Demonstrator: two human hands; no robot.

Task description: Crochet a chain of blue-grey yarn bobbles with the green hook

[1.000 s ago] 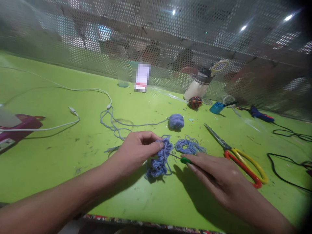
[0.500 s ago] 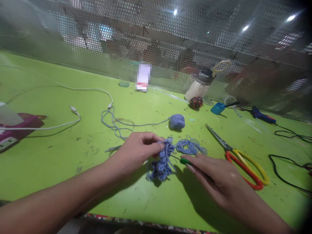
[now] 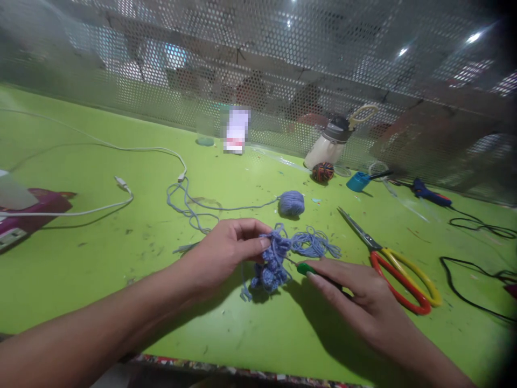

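Between the thumb and fingers of my left hand (image 3: 232, 250) is a bunched blue-purple crochet piece (image 3: 272, 267), its lower part hanging in curls over the table. My right hand (image 3: 355, 291) pinches the green handle of a crochet hook (image 3: 307, 268). The hook's thin metal shaft points left and reaches the right side of the crochet; its tip is hidden in the yarn. Just behind the piece lies a loose tangle of matching yarn (image 3: 315, 243). Farther back sits a ball of the same yarn (image 3: 292, 203), with a strand running left from it.
Scissors (image 3: 371, 245) with red and yellow handles lie to the right. Toward the back stand a bottle (image 3: 326, 148), a multicoloured yarn ball (image 3: 323, 172), a blue pot (image 3: 357, 182) and a blue glue gun (image 3: 431, 193). On the left are a white cable (image 3: 121, 182) and a purple power strip (image 3: 44, 210).
The crochet's lower part has drawn up and shifted slightly right, and a loose yarn end now hangs apart at its left. My right hand and the hook have turned a little.
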